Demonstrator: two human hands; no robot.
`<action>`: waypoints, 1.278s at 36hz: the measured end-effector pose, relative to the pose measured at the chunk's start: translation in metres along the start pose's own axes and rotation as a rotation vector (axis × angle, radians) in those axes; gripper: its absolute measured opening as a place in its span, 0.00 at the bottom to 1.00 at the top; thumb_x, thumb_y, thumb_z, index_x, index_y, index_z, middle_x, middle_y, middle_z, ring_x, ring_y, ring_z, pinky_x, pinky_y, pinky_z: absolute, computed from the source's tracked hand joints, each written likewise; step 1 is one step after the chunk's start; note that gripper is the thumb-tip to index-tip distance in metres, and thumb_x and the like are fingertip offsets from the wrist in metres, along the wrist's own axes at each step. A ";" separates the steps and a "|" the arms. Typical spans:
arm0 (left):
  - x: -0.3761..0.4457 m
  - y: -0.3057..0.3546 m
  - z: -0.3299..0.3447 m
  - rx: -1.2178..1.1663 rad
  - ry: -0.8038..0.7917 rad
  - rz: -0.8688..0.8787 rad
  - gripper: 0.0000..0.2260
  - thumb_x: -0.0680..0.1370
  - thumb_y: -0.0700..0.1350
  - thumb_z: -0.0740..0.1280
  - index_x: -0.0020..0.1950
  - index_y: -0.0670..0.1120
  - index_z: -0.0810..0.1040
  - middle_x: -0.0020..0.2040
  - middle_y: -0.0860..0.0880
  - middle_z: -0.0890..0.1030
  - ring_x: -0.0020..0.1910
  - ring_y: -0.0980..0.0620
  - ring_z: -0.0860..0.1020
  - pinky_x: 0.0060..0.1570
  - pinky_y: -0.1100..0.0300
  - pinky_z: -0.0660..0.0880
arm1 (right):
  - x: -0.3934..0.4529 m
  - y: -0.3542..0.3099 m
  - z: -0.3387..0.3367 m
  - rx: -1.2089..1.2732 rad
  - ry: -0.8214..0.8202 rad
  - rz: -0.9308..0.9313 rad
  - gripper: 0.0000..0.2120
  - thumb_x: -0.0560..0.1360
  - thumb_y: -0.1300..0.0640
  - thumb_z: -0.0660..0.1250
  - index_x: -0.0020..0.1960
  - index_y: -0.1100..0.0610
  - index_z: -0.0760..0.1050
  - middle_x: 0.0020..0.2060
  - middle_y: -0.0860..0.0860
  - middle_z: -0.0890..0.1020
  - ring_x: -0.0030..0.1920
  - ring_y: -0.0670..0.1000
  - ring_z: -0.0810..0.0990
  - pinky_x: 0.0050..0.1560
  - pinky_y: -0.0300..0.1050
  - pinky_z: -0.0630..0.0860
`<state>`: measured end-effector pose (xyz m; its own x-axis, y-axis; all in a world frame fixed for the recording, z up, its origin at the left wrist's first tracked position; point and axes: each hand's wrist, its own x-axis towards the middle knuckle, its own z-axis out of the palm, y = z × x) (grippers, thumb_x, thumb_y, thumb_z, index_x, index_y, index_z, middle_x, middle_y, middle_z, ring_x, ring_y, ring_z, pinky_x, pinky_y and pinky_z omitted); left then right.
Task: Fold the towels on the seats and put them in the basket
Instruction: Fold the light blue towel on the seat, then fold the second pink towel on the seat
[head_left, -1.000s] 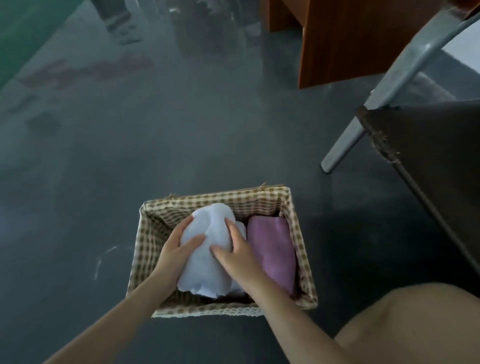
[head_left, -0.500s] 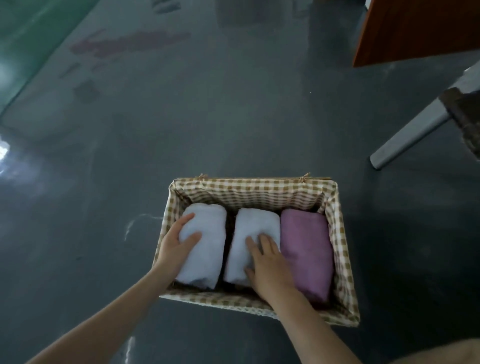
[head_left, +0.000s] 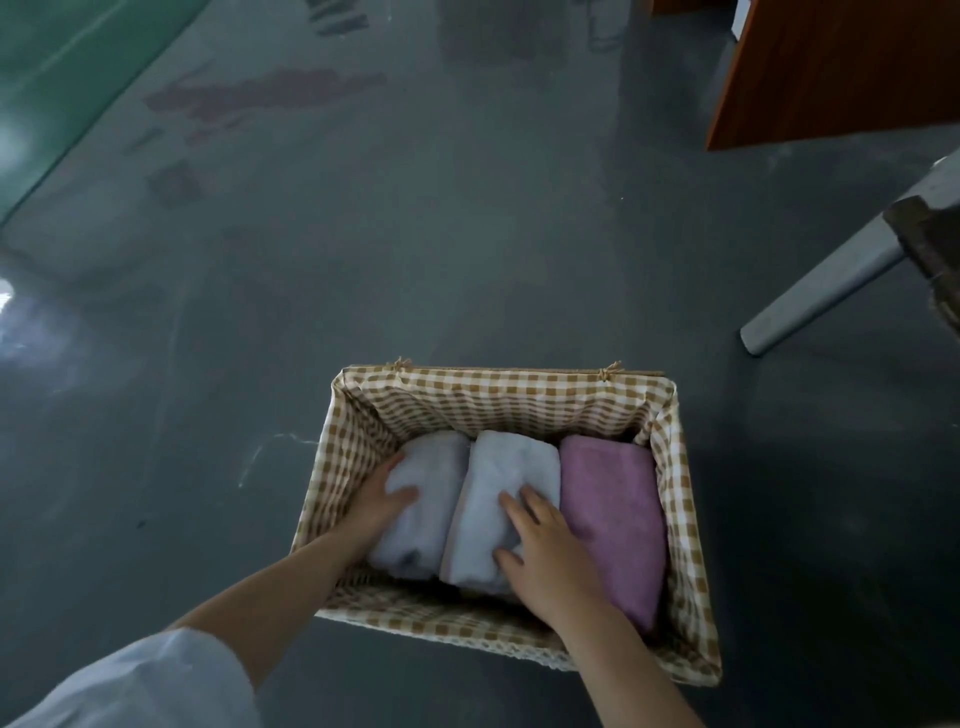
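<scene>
A rectangular basket (head_left: 498, 397) lined with brown-and-white check cloth stands on the dark floor. Three folded towels lie in it side by side: a white one on the left (head_left: 431, 467), a white one in the middle (head_left: 511, 467) and a purple one on the right (head_left: 613, 509). My left hand (head_left: 382, 501) lies on the left white towel, thumb on top and fingers down between the towel and the basket wall. With fingers spread flat, my right hand (head_left: 545, 556) presses on the middle white towel, next to the purple one.
A grey metal chair leg (head_left: 815, 291) slants down to the floor at the right, below a dark seat edge (head_left: 930, 244). A brown wooden panel (head_left: 841, 73) stands at the top right. Green flooring (head_left: 57, 67) borders the grey floor at top left.
One second ago both hands held a single white bundle over the basket. Now two white towels lie apart side by side, pushed together, and each hand rests on one. The camera has shifted left.
</scene>
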<state>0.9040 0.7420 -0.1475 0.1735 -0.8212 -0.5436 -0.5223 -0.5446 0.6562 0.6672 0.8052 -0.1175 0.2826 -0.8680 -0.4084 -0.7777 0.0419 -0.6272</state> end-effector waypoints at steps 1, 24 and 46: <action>0.003 -0.002 0.002 0.054 -0.014 -0.059 0.31 0.78 0.44 0.69 0.77 0.49 0.59 0.75 0.46 0.65 0.73 0.45 0.64 0.70 0.54 0.63 | 0.000 0.000 0.000 0.001 0.001 0.000 0.31 0.81 0.47 0.58 0.79 0.44 0.47 0.79 0.44 0.45 0.78 0.46 0.46 0.74 0.43 0.57; -0.034 0.071 0.003 0.253 0.008 0.087 0.14 0.79 0.41 0.62 0.64 0.42 0.76 0.59 0.41 0.80 0.59 0.42 0.77 0.58 0.52 0.73 | -0.053 -0.005 -0.054 0.184 0.111 0.183 0.24 0.81 0.46 0.58 0.75 0.47 0.60 0.70 0.46 0.68 0.68 0.48 0.68 0.65 0.43 0.67; -0.471 0.308 0.254 -0.025 -1.072 0.812 0.15 0.80 0.42 0.62 0.67 0.52 0.73 0.53 0.50 0.80 0.49 0.52 0.80 0.46 0.62 0.78 | -0.482 0.047 -0.175 0.736 1.470 0.420 0.10 0.80 0.60 0.62 0.59 0.51 0.75 0.46 0.49 0.81 0.43 0.45 0.80 0.42 0.39 0.77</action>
<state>0.4492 1.0042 0.1769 -0.9156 -0.3805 -0.1300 -0.1475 0.0170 0.9889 0.3959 1.1385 0.1657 -0.9106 -0.4118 0.0354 -0.1321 0.2088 -0.9690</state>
